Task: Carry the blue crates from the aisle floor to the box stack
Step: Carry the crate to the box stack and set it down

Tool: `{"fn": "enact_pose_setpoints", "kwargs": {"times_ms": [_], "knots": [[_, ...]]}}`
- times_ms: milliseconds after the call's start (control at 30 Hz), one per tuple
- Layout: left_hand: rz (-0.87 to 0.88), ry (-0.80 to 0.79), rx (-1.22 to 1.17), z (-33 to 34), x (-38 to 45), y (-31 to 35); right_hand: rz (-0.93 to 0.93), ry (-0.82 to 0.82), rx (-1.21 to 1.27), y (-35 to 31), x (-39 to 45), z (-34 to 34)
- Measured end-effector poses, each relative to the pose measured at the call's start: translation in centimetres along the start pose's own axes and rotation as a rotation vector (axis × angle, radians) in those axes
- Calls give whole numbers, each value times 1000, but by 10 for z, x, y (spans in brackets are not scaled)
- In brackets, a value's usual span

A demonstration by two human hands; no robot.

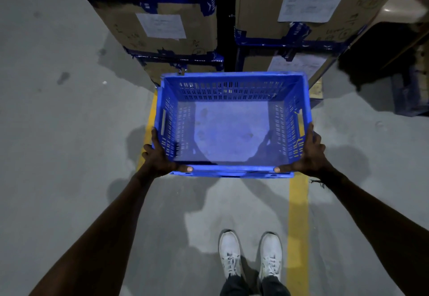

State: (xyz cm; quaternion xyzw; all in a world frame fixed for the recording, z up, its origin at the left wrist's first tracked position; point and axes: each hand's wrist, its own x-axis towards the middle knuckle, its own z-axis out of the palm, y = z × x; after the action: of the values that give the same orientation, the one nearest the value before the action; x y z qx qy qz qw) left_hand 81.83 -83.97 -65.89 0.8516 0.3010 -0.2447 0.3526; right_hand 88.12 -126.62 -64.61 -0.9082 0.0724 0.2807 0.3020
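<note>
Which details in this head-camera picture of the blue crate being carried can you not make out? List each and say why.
- Paper labels on the cardboard boxes: print too small and blurred.
- Fingers of the left hand and right hand: hidden behind the blue crate.
- Box stack height: cut off by the top edge.
- Dark area at right: too dim.

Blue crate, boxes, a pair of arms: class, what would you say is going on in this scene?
A person is carrying an empty blue crate with both hands. The left hand and the right hand each grip a near corner, thumbs hooked over the near rim. The person stands on a grey floor with yellow lines, facing stacked cardboard boxes directly ahead. The crate is held above the floor, not yet set down.
</note>
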Motion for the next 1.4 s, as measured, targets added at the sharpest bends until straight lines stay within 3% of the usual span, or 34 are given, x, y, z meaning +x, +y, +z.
{"fn": "enact_pose_setpoints", "kwargs": {"times_ms": [500,967,1400], "knots": [[-15,-98,57,-5,-10,-4,-29,13,14,10,-16,10],[7,-15,57,5,-12,-10,120,-30,-54,-3,-15,3],[76,45,78,5,-19,-10,191,51,-123,-10,-20,18]]}}
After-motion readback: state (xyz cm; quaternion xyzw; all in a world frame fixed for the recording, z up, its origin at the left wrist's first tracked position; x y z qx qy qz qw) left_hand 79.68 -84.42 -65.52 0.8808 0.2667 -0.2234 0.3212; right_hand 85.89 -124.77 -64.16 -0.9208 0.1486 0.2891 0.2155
